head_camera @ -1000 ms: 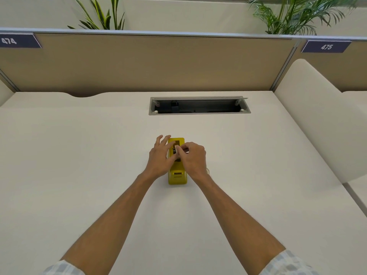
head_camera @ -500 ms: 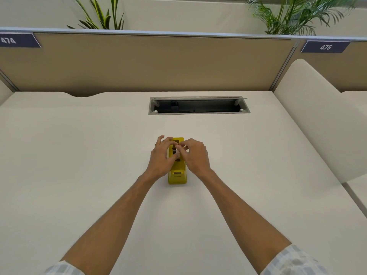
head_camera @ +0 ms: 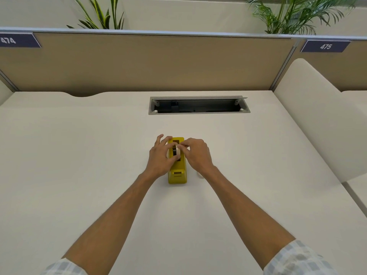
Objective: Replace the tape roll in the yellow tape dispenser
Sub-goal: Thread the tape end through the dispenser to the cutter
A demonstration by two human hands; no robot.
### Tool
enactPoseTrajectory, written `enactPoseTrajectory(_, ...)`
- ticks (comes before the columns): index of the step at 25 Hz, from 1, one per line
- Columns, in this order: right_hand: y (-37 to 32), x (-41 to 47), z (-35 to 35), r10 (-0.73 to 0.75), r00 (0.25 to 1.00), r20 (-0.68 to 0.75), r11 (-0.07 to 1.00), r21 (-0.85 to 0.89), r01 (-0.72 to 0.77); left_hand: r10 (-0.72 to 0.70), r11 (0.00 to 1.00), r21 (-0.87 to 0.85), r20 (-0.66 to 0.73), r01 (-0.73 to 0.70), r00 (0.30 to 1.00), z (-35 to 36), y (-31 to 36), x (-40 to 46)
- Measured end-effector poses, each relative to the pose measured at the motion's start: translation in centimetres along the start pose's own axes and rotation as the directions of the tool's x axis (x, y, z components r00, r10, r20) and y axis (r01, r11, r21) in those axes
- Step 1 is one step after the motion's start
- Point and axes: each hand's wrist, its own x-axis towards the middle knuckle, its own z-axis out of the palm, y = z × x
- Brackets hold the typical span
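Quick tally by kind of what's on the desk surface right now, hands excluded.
Yellow tape dispenser: 1
Tape roll, pale, held at the dispenser's slot: 1
Small pale object beside the right wrist, mostly hidden, kind unclear: 1
Cable tray opening in the desk: 1
Total: 4

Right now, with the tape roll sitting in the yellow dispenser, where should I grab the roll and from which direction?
Probably from above, pinching the two flat side faces of the tape roll. It stands on edge in the slot of the yellow dispenser, so only its upper arc is exposed. The left hand and right hand already meet it there, one from each side.
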Motion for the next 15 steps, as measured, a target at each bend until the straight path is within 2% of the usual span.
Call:
enactPoseTrajectory(8,-0.17,0.38,-0.31,0.009,1.000,0.028,1.000,-0.006,-0.009,-0.018,0.999,-0.051,-0.035,0.016,0.999,0.17,0.20,-0.28)
enactPoseTrajectory(12,-0.19,0.45,-0.58,0.008,0.997,0.070,1.000,-0.004,-0.008,-0.090,0.978,-0.188,-0.017,0.085,0.996,0.07,0.47,0.07)
enactPoseTrajectory(15,-0.18,0.44,-0.50,0.013,0.997,0.082,1.000,-0.016,-0.012,-0.066,0.992,-0.109,0.030,0.069,0.997,0.09,0.25,0.37)
